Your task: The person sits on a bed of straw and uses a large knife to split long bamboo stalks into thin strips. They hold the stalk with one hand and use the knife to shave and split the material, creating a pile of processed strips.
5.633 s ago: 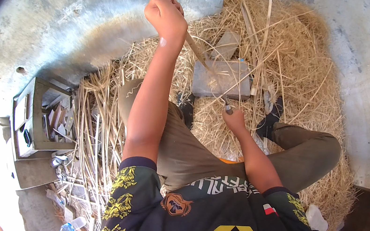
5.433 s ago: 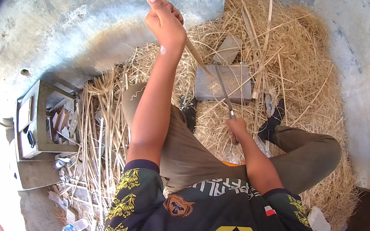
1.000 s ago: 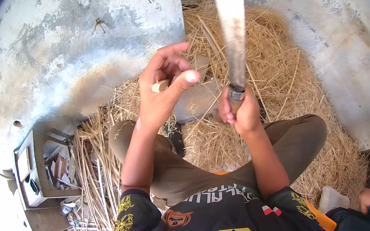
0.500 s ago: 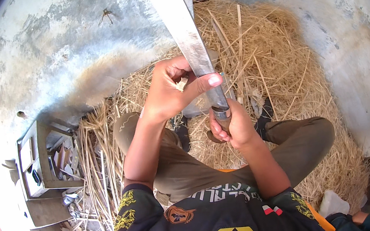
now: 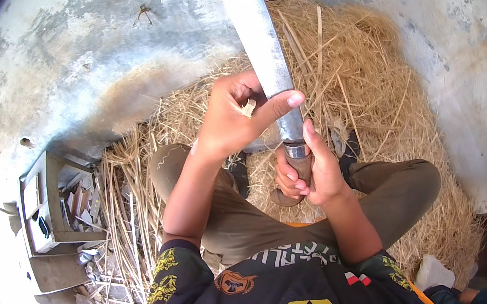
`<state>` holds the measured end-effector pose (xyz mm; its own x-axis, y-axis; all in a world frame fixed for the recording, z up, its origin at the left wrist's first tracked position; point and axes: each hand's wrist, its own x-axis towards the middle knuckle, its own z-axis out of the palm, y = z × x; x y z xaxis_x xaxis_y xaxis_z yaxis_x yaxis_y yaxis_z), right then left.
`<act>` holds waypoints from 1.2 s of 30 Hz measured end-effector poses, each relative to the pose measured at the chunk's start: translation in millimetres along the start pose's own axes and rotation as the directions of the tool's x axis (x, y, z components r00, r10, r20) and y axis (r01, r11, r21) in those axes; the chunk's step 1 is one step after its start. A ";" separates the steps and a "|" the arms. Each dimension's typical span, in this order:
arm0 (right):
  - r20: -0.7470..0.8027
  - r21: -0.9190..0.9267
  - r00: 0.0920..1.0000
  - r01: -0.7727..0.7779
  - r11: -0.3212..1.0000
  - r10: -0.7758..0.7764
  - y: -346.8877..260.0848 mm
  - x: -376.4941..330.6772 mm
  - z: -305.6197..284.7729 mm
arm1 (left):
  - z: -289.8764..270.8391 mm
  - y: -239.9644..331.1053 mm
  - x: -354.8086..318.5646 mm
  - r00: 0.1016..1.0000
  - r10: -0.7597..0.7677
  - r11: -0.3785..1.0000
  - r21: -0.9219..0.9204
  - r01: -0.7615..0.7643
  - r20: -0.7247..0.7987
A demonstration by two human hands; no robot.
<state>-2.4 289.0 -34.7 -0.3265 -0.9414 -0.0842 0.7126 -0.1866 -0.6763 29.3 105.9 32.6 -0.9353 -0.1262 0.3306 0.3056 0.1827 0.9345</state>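
Centrally, a long knife [image 5: 261, 56] with a broad grey blade is being held upright above the lap of a seated person. Its wooden handle [image 5: 302, 171], just below a metal collar, is being gripped by the right hand [image 5: 311, 170], whose fingers are being kept closed around it. The lower part of the blade is being touched by the left hand [image 5: 233, 119]: the thumb is being pressed across the flat of the blade, while a small pale chip [image 5: 248, 109] is being pinched between the curled fingers just left of the blade. A heap of dry straw [image 5: 366, 91] is lying beneath and behind the knife, spread over a grey concrete floor [image 5: 88, 62]. Part of a flat grey block [image 5: 255, 145] is showing under the left hand, directly behind the blade. Well to the left of the knife, an open metal box [image 5: 55, 209] holding small pieces is standing on the floor. Below and to the right of the handle, a white lump [image 5: 433, 271] is resting beside the bent knee.
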 end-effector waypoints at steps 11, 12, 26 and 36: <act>-0.466 -0.606 0.726 0.154 0.780 -0.505 -7.1 -13.0 -22.1 | -17.8 -6.7 -0.7 0.750 0.453 0.822 -0.098 -0.560 -0.482; -0.530 -0.582 0.709 0.094 0.808 -0.464 7.2 -13.5 -30.5 | -22.6 -5.6 -2.1 0.795 0.453 0.833 -0.125 -0.539 -0.403; -0.511 -0.822 0.674 -0.202 0.532 -0.534 80.2 10.9 -72.9 | -22.3 37.8 -24.0 0.780 0.626 0.736 -0.324 -0.595 -0.009; -0.374 -0.704 0.643 0.271 0.656 -0.668 31.2 -8.6 -6.7 | -25.4 86.5 -3.5 0.687 0.601 0.686 -0.177 -0.706 -0.409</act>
<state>18.5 293.2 -60.0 -0.9183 -0.3761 0.1237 -0.0585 -0.1800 -0.9819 63.6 97.4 115.6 -0.3858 -0.3757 0.8426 0.9013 0.0417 0.4312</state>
